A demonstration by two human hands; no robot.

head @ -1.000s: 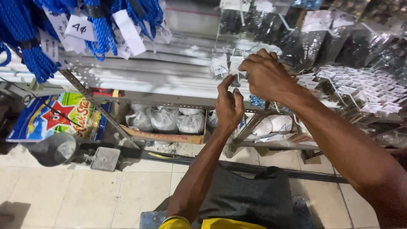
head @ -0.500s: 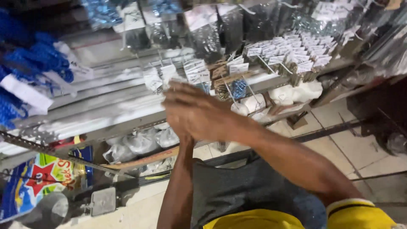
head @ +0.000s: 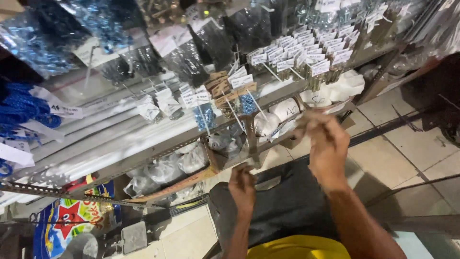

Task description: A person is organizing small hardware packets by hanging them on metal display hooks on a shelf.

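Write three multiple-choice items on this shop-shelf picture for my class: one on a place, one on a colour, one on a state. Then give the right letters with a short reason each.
1. Where does the rope hang?
A. at the far left of the rack
B. on the floor tiles
C. in the right hand

2. What colour is the garment at the bottom edge?
A. red
B. yellow
C. white

3. How is the right hand placed?
A. flat on the floor
B. raised in front of the shelf, higher than the left hand
C. behind the person's back

Answers:
1 A: the blue coils sit at the picture's left edge, beside white tags.
2 B: a yellow strip shows below the dark cloth on the lap.
3 B: it is lifted near the white bags, while the left hand is lower; the blur hides its grip.
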